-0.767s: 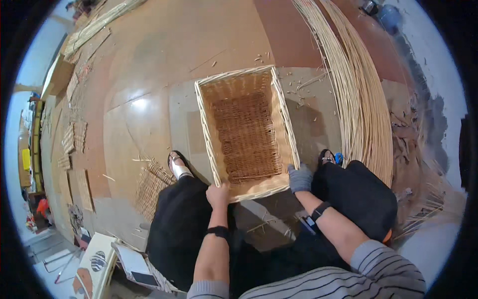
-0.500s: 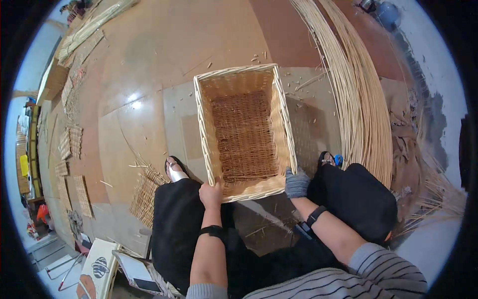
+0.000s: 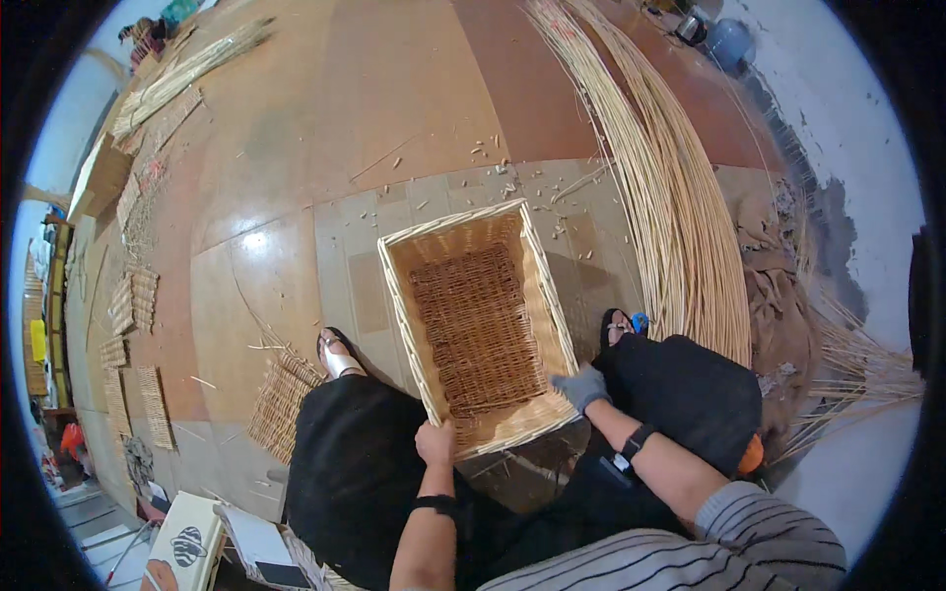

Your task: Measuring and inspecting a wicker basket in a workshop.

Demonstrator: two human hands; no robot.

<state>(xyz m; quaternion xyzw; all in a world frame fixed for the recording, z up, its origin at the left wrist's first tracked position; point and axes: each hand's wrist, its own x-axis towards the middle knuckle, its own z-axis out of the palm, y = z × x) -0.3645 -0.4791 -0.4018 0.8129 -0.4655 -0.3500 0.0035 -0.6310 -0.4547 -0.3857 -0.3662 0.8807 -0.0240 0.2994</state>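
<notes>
The wicker basket [image 3: 478,330] was between the person's legs, its opening facing up. The left hand [image 3: 436,443] was closed around the rim at the near left corner; the gloved right hand [image 3: 583,387] lay over the near right corner, but I could not tell how firmly it gripped. If one hold loosened, the basket could twist and strike a foot [image 3: 338,357]. A woven panel [image 3: 278,404] limited space on the left, long canes [image 3: 685,227] on the right; cut bits [image 3: 397,163] lay beyond.
</notes>
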